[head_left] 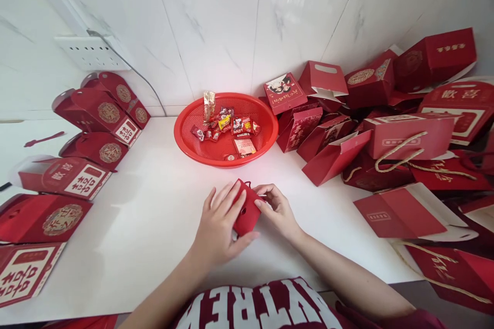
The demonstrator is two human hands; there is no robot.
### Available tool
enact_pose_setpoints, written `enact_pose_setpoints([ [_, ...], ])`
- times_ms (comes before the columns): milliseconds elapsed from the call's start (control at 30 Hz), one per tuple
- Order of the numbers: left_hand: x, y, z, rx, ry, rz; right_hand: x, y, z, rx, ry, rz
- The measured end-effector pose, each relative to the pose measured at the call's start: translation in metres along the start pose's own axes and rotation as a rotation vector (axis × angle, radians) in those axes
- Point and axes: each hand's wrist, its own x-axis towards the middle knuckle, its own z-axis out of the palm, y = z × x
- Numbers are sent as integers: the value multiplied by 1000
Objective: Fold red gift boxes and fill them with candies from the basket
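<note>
Near the white tabletop [131, 252]'s front edge, our left hand [216, 225] spreads over the red cardboard box [252, 214] our right hand [281, 212] pinches.

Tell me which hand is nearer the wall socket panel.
Left. The left hand, on the small red box, is in front and right of the wall socket panel; the right hand, at the box's right edge, is farther right.

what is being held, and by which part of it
A small red box: the right hand pinches its right edge; the left hand lies spread over its left side.
</note>
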Motion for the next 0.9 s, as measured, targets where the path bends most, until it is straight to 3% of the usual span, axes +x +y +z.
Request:
enact_pose_setpoints([
  [133, 6, 28, -6, 272, -117, -86, -8, 0, 9, -51, -1, -15],
  [267, -4, 16, -7, 350, -159, -83, -16, 3, 13, -87, -88, 26],
  [400, -26, -13, -21, 334, -148, -151, -19, 8, 10, -62, -165, 115],
  [567, -46, -60, -57, 191, -231, -273, -19, 15, 4, -56, -167, 173],
  [633, -49, -82, -70, 202, -237, -344, -18, 18, 2, -45, -159, 184],
  [767, -51, -126, -84, 350, -138, -555, -17, 24, 1, -35, -126, 228],
  [900, -43, -158, -92, 328, -125, -525, -19, 30, 3, -53, -147, 249],
])
